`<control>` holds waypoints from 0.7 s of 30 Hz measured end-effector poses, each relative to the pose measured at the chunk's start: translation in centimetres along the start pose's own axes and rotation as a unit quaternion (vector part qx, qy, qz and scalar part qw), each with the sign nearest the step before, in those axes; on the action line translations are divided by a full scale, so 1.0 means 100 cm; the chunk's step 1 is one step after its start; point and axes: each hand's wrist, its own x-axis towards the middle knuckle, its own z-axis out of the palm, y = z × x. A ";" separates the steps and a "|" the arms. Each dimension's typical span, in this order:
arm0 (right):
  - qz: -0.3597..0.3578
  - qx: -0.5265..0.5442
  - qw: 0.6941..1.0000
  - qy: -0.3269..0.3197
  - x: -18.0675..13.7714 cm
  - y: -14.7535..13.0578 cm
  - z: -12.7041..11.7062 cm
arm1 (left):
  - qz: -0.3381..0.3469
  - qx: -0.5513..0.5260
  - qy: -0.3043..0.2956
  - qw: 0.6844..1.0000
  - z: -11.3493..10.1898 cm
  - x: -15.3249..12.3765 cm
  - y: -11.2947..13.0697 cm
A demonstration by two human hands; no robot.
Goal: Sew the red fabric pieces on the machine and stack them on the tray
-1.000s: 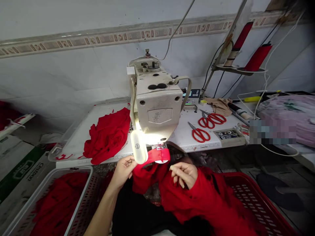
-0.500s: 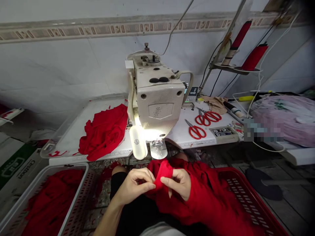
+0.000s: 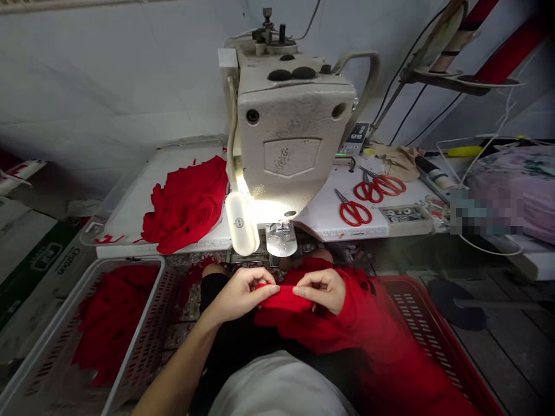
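Observation:
Both my hands pinch a folded edge of a red garment [image 3: 347,329] over my lap, just below the sewing machine [image 3: 290,133]. My left hand [image 3: 240,292] grips the fold's left end with thumb and fingers closed. My right hand [image 3: 323,289] grips the right end the same way. The rest of the garment drapes to the right over a red basket [image 3: 437,341]. The machine's presser foot and needle plate [image 3: 281,238] sit lit and bare just above my hands.
A pile of red fabric [image 3: 186,202] lies on the table left of the machine. A grey basket [image 3: 143,346] with red pieces stands at lower left. Red-handled scissors [image 3: 353,211] and a second pair [image 3: 381,186] lie right of the machine. Thread cones stand upper right.
The red piece left the presser foot and came down to my lap. Both hands closed on its folded edge and stretched it flat between them. My view moved closer and lower.

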 end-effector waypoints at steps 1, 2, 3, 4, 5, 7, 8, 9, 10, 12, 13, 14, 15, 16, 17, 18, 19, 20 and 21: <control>-0.008 0.012 1.000 0.024 0.003 0.000 -0.002 | -0.006 -0.035 0.025 0.999 0.000 0.000 -0.002; -0.013 0.021 0.999 0.043 0.005 -0.001 -0.003 | -0.005 -0.066 0.047 0.997 0.000 0.000 -0.003; -0.016 0.026 0.998 0.059 0.007 -0.003 -0.004 | 0.005 -0.087 0.067 0.994 0.000 0.000 -0.003; -0.016 0.028 0.997 0.070 0.008 -0.006 -0.004 | 0.020 -0.094 0.082 0.992 0.001 0.001 -0.004; -0.016 0.027 0.996 0.080 0.009 -0.009 -0.003 | 0.040 -0.082 0.095 0.991 0.002 0.002 -0.003; -0.022 0.021 0.995 0.095 0.008 -0.017 0.000 | 0.098 -0.011 0.126 0.987 0.001 0.003 -0.002; -0.030 0.015 0.994 0.100 0.006 -0.021 0.002 | 0.134 0.037 0.144 0.980 0.000 0.004 -0.001; -0.044 0.007 0.994 0.104 0.005 -0.026 0.004 | 0.169 0.083 0.161 0.969 -0.002 0.004 0.000; -0.063 -0.005 0.992 0.111 0.003 -0.030 0.005 | 0.196 0.121 0.175 0.957 -0.003 0.004 0.002; -0.115 -0.036 0.984 0.133 0.000 -0.038 0.008 | 0.219 0.159 0.188 0.944 -0.006 0.005 0.005; -0.141 -0.054 0.978 0.146 0.000 -0.042 0.008 | 0.213 0.160 0.191 0.945 -0.007 0.005 0.007; -0.161 -0.073 0.971 0.160 -0.001 -0.045 0.008 | 0.198 0.152 0.196 0.948 -0.007 0.006 0.009; -0.174 -0.090 0.965 0.173 0.000 -0.049 0.008 | 0.178 0.136 0.200 0.954 -0.007 0.007 0.011; -0.178 -0.103 0.962 0.182 0.001 -0.052 0.007 | 0.154 0.111 0.204 0.960 -0.006 0.008 0.013; -0.171 -0.110 0.960 0.190 0.002 -0.054 0.006 | 0.130 0.080 0.209 0.966 -0.006 0.011 0.014; -0.157 -0.107 0.962 0.197 0.004 -0.056 0.004 | 0.110 0.048 0.213 0.970 -0.004 0.013 0.016; -0.139 -0.095 0.965 0.203 0.006 -0.058 0.002 | 0.094 0.019 0.216 0.972 -0.003 0.016 0.017; -0.120 -0.074 0.968 0.206 0.008 -0.058 0.001 | 0.084 -0.006 0.219 0.972 -0.002 0.019 0.018; -0.102 -0.050 0.972 0.206 0.011 -0.058 -0.001 | 0.078 -0.027 0.222 0.971 -0.001 0.022 0.020</control>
